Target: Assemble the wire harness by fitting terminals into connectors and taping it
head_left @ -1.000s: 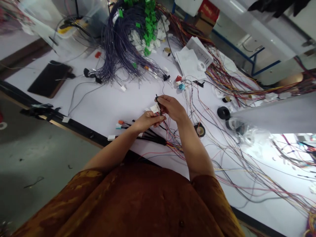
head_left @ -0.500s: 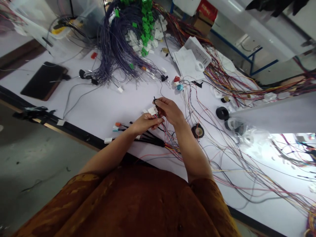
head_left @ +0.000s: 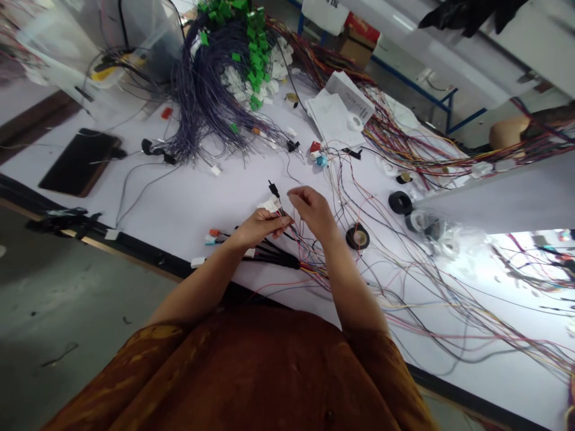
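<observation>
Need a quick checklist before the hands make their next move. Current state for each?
1. Left hand gripping the wires behind the white connector: ok.
2. Right hand apart from the black connector: ok, a gap shows.
3. Right fingers free of thin wires: cannot tell.
4. White connector's pins fully seated: cannot tell, too small.
5. Tape roll on the table, near the right forearm: ok.

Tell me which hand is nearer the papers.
Right: the right hand is below the papers in the picture; the left hand is lower and farther left.
</observation>
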Action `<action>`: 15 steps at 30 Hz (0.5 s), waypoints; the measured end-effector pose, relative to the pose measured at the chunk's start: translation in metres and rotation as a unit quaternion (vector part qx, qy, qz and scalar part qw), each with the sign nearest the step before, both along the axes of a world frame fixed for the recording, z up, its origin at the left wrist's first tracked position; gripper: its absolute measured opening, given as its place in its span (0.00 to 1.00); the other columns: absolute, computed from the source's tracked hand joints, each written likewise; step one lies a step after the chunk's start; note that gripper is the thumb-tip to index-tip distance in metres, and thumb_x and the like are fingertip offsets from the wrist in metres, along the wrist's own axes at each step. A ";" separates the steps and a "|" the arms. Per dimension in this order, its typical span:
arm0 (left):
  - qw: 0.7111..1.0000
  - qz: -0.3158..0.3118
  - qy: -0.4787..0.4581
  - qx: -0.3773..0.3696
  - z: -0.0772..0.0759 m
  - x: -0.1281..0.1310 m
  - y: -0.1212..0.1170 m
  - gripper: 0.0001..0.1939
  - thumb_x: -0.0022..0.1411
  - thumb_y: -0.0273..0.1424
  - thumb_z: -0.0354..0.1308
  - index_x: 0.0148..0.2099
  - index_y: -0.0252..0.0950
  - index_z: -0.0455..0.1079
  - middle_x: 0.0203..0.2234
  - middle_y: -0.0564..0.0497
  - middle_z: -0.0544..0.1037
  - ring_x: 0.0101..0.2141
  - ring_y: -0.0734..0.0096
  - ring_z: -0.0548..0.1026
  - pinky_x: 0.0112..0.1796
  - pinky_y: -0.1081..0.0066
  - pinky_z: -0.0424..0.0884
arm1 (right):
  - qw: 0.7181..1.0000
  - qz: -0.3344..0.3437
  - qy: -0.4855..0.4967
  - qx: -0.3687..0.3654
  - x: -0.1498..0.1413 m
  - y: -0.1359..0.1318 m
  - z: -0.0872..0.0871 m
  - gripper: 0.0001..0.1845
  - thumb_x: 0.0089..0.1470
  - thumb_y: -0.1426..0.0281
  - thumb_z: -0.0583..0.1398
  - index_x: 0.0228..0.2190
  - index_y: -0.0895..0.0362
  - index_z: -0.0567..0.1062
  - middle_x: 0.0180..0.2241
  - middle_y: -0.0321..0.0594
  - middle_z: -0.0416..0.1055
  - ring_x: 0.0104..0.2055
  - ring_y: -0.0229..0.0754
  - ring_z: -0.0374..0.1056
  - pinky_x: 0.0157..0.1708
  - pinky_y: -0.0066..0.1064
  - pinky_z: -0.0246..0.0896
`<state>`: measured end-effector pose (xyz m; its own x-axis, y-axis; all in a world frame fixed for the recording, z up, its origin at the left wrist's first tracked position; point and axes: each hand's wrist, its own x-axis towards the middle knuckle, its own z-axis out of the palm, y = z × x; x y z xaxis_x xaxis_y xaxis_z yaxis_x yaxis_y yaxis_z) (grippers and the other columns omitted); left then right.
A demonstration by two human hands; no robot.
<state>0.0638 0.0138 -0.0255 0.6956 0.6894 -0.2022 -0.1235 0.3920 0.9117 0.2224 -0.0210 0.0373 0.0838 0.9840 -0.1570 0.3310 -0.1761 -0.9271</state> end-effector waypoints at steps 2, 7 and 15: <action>1.000 -0.001 0.010 0.014 0.002 -0.002 0.001 0.19 0.51 0.44 0.68 0.25 0.33 0.73 0.15 0.55 0.69 0.18 0.81 0.65 0.20 0.77 0.61 | 0.996 0.043 -0.079 0.005 0.002 -0.026 0.000 0.12 0.59 0.63 0.59 0.39 0.57 0.76 0.21 0.28 0.59 0.24 0.33 0.55 0.26 0.27 0.48; 0.999 -0.011 0.038 -0.022 0.010 0.000 -0.001 0.16 0.47 0.41 0.70 0.30 0.33 0.76 0.18 0.54 0.73 0.19 0.79 0.68 0.21 0.77 0.63 | 0.979 0.059 -0.196 0.024 -0.004 -0.066 -0.011 0.14 0.62 0.68 0.56 0.25 0.58 0.71 0.22 0.32 0.61 0.26 0.34 0.55 0.29 0.29 0.45; 0.992 0.098 0.064 0.047 0.022 -0.002 -0.015 0.13 0.47 0.38 0.68 0.30 0.33 0.76 0.19 0.52 0.76 0.21 0.75 0.73 0.25 0.75 0.71 | 0.980 0.043 -0.188 0.052 0.007 -0.076 -0.033 0.14 0.63 0.66 0.56 0.27 0.56 0.74 0.26 0.36 0.68 0.30 0.37 0.61 0.32 0.29 0.48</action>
<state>0.0614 -0.0015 -0.0038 0.5185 0.8289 -0.2099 -0.0692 0.2853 0.9559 0.2298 -0.0967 0.0044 0.0319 0.9990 -0.0304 0.6628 -0.0439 -0.7475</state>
